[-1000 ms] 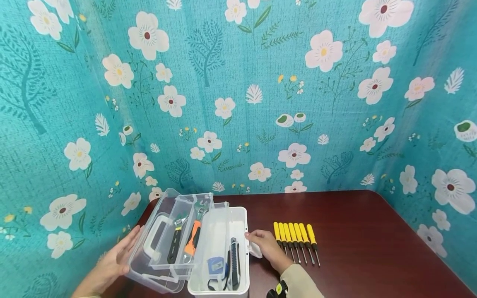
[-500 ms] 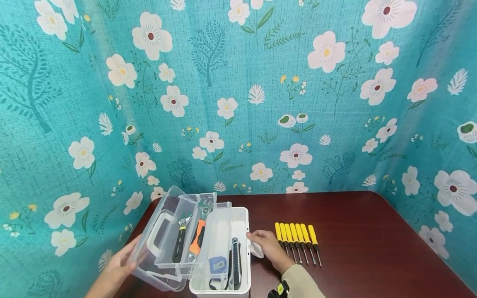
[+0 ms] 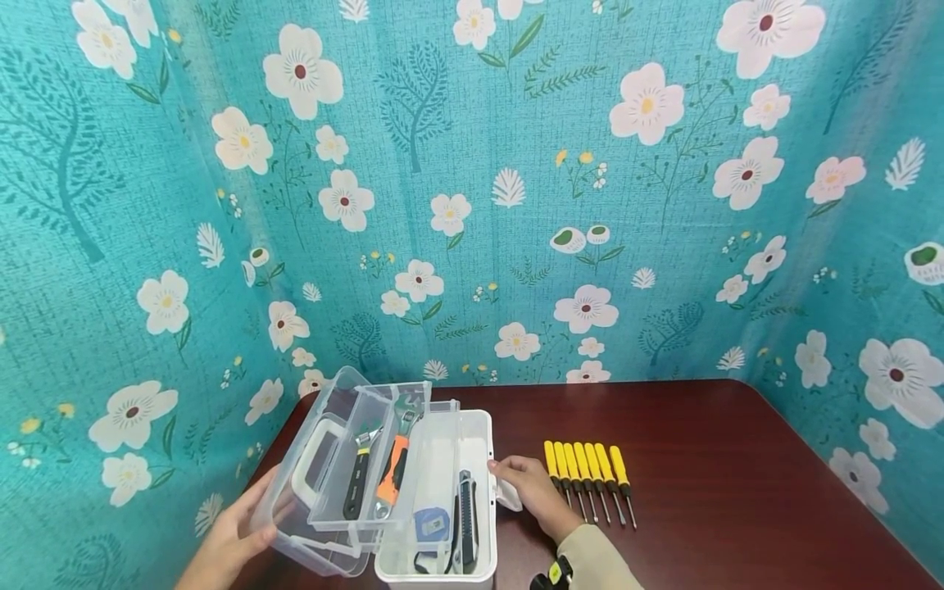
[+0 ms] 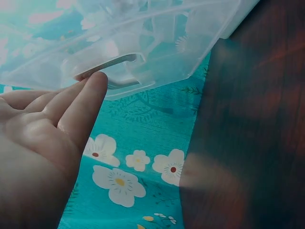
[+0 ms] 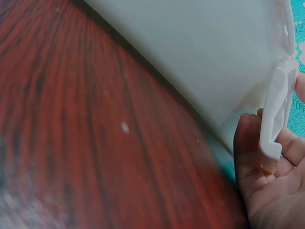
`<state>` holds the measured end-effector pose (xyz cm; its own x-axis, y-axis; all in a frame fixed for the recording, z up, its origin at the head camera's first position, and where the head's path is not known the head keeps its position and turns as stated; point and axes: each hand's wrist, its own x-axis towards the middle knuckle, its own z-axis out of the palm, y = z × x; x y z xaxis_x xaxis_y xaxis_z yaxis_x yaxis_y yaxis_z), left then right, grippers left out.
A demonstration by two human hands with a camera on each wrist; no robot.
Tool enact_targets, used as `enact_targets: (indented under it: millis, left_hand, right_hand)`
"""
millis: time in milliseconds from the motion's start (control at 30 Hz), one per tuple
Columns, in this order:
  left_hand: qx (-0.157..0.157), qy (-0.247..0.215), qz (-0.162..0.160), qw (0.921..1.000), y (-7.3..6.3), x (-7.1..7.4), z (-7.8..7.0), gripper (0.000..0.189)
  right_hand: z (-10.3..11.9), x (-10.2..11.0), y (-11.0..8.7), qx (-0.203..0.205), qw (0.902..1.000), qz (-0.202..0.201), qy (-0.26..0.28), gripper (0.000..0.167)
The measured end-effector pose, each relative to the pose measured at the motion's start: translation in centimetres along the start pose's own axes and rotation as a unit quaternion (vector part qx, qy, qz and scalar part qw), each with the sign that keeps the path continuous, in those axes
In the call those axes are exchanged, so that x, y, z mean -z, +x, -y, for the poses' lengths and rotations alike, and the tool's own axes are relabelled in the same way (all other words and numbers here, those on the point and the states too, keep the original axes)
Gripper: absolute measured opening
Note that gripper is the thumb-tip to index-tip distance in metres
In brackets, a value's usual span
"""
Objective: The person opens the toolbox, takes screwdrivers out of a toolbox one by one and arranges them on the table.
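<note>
My left hand [image 3: 234, 528] lies against the outside of the toolbox's clear, tilted lid [image 4: 157, 33], fingers straight and near its white handle [image 3: 319, 460]. The white toolbox [image 3: 485, 541] is open, with its clear trays [image 3: 428, 447] raised. My right hand [image 3: 537, 492] is at its right rim, fingers around the white latch [image 5: 272, 114]. An adjustable wrench with a black handle [image 3: 356, 483] and one with an orange handle [image 3: 394, 471] lie in the upper tray. Lower down are a utility knife [image 3: 466, 512] and a blue tape measure [image 3: 431, 526], seen partly through plastic.
Several screwdrivers with yellow handles [image 3: 587, 467] lie side by side on the dark red table [image 3: 708, 492], right of my right hand. A teal flowered curtain [image 3: 501, 270] hangs behind the table and at both sides.
My left hand has shifted slightly to the right along the lid, its fingers now closer against it. The right hand stays at the latch. The whole head view has shifted a little.
</note>
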<state>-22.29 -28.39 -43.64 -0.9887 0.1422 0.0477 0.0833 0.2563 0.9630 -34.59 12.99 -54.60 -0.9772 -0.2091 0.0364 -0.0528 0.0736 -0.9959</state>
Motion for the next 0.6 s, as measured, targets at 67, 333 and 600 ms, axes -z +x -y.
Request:
enact_targets:
  millis: [67, 333, 600]
  left_hand:
    - [-0.002, 0.009, -0.004, 1.0000, 0.0, -0.1, -0.2, 0.069]
    - [0.030, 0.061, -0.018, 0.9975, 0.0, -0.7, -1.1, 0.078]
    - [0.026, 0.117, -0.016, 0.9927, 0.7, -0.9, -2.3, 0.080]
  right_hand:
    - [0.1, 0.0, -0.1, -0.006, 0.9999, -0.004, -0.011, 0.039]
    - [0.5, 0.1, -0.8, -0.030, 0.9992, -0.017, -0.019, 0.042]
    - [0.9, 0.6, -1.1, -0.020, 0.9992, -0.032, 0.012, 0.038]
